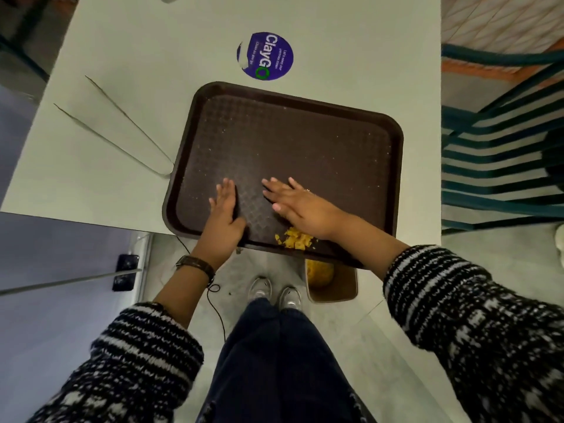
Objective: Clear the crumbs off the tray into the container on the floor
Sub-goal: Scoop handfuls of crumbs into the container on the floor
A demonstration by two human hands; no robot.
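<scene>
While your flat, empty right hand [300,206] rakes crumbs [294,238] toward six o'clock, your open left hand [225,210] pins the tray [305,141], whose edge overhangs the table [122,56] so crumbs drop into the container [332,285].

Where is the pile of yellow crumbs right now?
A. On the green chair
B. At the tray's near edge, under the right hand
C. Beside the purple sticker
B: the yellow crumbs lie at the tray's near edge, beneath the right hand, above the container.
</scene>
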